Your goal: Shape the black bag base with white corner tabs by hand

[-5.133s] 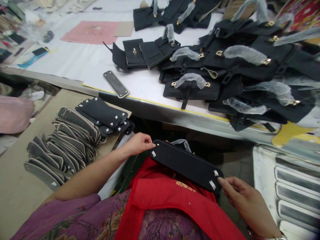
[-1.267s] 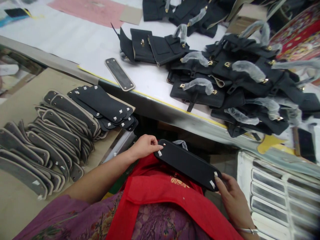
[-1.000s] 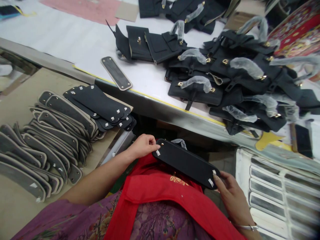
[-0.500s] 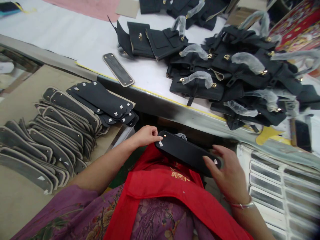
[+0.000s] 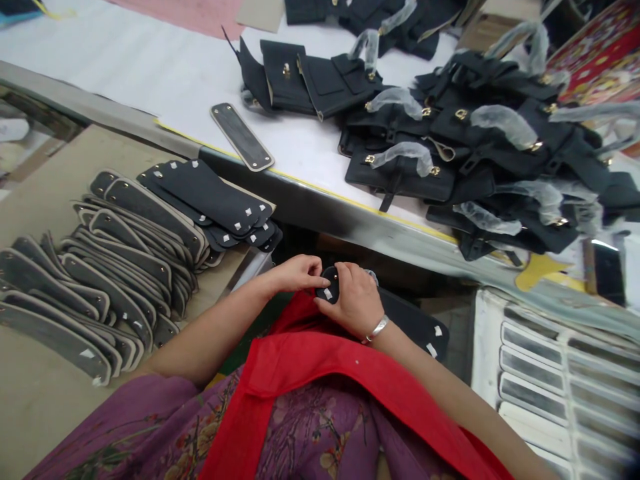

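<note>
A black padded panel with white tape tabs at its corners lies across my lap, its free end [image 5: 415,327] sticking out to the right. My left hand [image 5: 297,275] pinches its near end from the left. My right hand [image 5: 353,300] has crossed over and curls around that same end, covering most of it. Only a small rounded piece of the end [image 5: 329,283], with tabs and a metal stud, shows between my hands. A red cloth [image 5: 310,373] lies over my patterned purple garment beneath the panel.
To my left, a board holds a stack of black taped panels [image 5: 210,200] beside rows of grey-backed panels [image 5: 115,267]. On the white table, a single panel [image 5: 242,137] lies near black handbags [image 5: 400,170] with wrapped handles. A white rack of panels [image 5: 535,380] stands at right.
My right hand has moved from the panel's right end across to the left end beside my left hand. The panel has swung, and its right end now sits lower and free.
</note>
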`<control>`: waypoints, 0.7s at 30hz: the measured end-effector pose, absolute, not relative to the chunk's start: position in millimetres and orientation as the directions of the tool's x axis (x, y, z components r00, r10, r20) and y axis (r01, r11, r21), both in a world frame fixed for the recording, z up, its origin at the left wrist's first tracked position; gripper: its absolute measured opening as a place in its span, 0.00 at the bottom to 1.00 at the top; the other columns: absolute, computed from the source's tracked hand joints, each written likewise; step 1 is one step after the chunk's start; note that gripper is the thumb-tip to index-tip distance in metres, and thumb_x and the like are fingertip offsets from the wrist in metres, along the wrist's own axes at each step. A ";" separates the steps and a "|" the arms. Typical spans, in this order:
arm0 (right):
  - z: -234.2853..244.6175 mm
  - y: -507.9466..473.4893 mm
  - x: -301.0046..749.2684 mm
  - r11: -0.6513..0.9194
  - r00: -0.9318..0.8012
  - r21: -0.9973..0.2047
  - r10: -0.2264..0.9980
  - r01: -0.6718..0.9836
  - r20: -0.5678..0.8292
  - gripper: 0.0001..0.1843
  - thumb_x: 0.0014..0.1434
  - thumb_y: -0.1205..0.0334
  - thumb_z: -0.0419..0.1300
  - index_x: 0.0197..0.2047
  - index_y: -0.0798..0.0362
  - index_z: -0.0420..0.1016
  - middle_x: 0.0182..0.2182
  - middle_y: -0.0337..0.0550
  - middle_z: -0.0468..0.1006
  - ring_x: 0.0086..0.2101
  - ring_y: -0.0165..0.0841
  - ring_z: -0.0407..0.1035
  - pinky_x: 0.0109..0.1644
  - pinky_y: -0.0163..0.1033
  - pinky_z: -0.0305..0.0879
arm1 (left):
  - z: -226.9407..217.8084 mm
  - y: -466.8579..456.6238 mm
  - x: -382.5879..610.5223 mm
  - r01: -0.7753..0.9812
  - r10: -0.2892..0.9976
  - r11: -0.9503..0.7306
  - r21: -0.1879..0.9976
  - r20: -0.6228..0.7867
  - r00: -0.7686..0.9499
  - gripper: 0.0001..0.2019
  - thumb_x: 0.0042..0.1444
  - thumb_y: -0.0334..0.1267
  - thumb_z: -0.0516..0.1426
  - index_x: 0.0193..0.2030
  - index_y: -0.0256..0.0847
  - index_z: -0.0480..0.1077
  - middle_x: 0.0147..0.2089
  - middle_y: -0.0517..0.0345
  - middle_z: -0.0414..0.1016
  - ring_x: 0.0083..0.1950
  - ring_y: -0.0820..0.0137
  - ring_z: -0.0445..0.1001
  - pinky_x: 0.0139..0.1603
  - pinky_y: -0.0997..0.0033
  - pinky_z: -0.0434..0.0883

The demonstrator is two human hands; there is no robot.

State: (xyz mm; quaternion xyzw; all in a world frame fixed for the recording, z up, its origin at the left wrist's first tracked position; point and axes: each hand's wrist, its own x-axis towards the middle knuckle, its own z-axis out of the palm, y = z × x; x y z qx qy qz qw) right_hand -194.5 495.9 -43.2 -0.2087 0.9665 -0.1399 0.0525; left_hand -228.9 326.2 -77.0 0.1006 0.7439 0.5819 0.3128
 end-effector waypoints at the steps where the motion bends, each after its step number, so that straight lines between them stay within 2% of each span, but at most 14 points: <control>1: -44.5 494.2 -193.1 0.876 -0.912 -0.292 -0.410 -0.384 -0.030 0.36 0.46 0.46 0.60 0.52 0.63 0.63 0.46 0.58 0.67 0.45 0.47 0.61 0.49 0.49 0.58 | -77.1 326.1 -228.9 -0.190 0.514 0.314 0.930 -0.335 -0.790 0.16 0.45 0.46 0.60 0.24 0.38 0.58 0.19 0.67 0.62 0.21 0.77 0.63 0.20 0.79 0.59; 5: -46.4 495.0 -192.7 0.876 -0.914 -0.304 -0.404 -0.374 -0.039 0.38 0.46 0.46 0.62 0.54 0.63 0.62 0.48 0.59 0.66 0.47 0.47 0.60 0.51 0.49 0.57 | -74.6 327.4 -229.4 -0.064 0.509 0.414 0.908 -0.290 -0.810 0.15 0.47 0.46 0.59 0.24 0.38 0.59 0.20 0.66 0.62 0.23 0.77 0.62 0.22 0.79 0.58; 8: -38.5 516.8 -193.8 0.831 -0.865 -0.334 -0.495 -0.445 -0.079 0.45 0.44 0.45 0.64 0.58 0.63 0.58 0.52 0.59 0.64 0.51 0.47 0.58 0.55 0.49 0.55 | -67.7 328.6 -228.7 0.022 0.489 0.530 0.848 -0.284 -0.825 0.13 0.48 0.45 0.57 0.26 0.38 0.60 0.23 0.65 0.64 0.25 0.75 0.63 0.24 0.77 0.59; 11: -26.4 559.6 -188.3 0.819 -0.850 -0.330 -0.520 -0.469 -0.081 0.53 0.42 0.40 0.64 0.61 0.64 0.51 0.56 0.60 0.61 0.54 0.47 0.56 0.58 0.51 0.52 | -53.5 330.1 -226.4 0.141 0.431 0.670 0.729 -0.228 -0.873 0.12 0.49 0.45 0.58 0.32 0.39 0.63 0.29 0.61 0.68 0.30 0.71 0.67 0.30 0.73 0.64; 13: -21.0 591.1 -181.0 0.845 -0.873 -0.302 -0.482 -0.441 -0.075 0.55 0.42 0.39 0.63 0.62 0.64 0.49 0.56 0.62 0.60 0.55 0.48 0.55 0.58 0.53 0.52 | -41.0 335.0 -224.2 0.266 0.424 0.729 0.631 -0.111 -0.899 0.14 0.49 0.44 0.58 0.40 0.39 0.64 0.37 0.56 0.70 0.39 0.66 0.69 0.39 0.66 0.67; 15: -20.0 616.8 -173.8 0.863 -0.884 -0.275 -0.460 -0.423 -0.086 0.55 0.42 0.38 0.63 0.62 0.65 0.49 0.56 0.63 0.60 0.55 0.49 0.55 0.58 0.53 0.52 | -30.0 346.2 -222.0 0.423 0.499 0.709 0.564 0.023 -0.867 0.21 0.49 0.45 0.58 0.48 0.38 0.62 0.48 0.49 0.68 0.50 0.61 0.66 0.50 0.61 0.64; 17: -22.7 632.6 -168.8 0.866 -0.880 -0.263 -0.463 -0.424 -0.107 0.55 0.42 0.37 0.63 0.62 0.66 0.49 0.55 0.62 0.61 0.54 0.49 0.56 0.58 0.53 0.52 | -25.1 362.6 -220.4 0.582 0.634 0.621 0.525 0.101 -0.767 0.30 0.49 0.49 0.58 0.55 0.36 0.58 0.58 0.44 0.62 0.59 0.58 0.59 0.59 0.57 0.57; 19: -26.8 639.1 -166.6 0.861 -0.870 -0.268 -0.476 -0.432 -0.126 0.55 0.42 0.37 0.63 0.62 0.66 0.50 0.55 0.61 0.61 0.53 0.48 0.57 0.58 0.52 0.53 | -28.3 379.8 -220.0 0.694 0.752 0.533 0.483 0.105 -0.651 0.39 0.45 0.55 0.60 0.59 0.35 0.54 0.62 0.41 0.56 0.63 0.55 0.53 0.63 0.53 0.51; 21: -30.3 640.1 -166.4 0.857 -0.865 -0.281 -0.482 -0.432 -0.139 0.54 0.42 0.37 0.62 0.61 0.65 0.51 0.55 0.61 0.62 0.53 0.48 0.58 0.57 0.51 0.54 | -37.5 392.5 -221.1 0.737 0.807 0.501 0.454 0.064 -0.588 0.45 0.41 0.58 0.60 0.61 0.35 0.52 0.62 0.40 0.56 0.63 0.53 0.54 0.63 0.50 0.48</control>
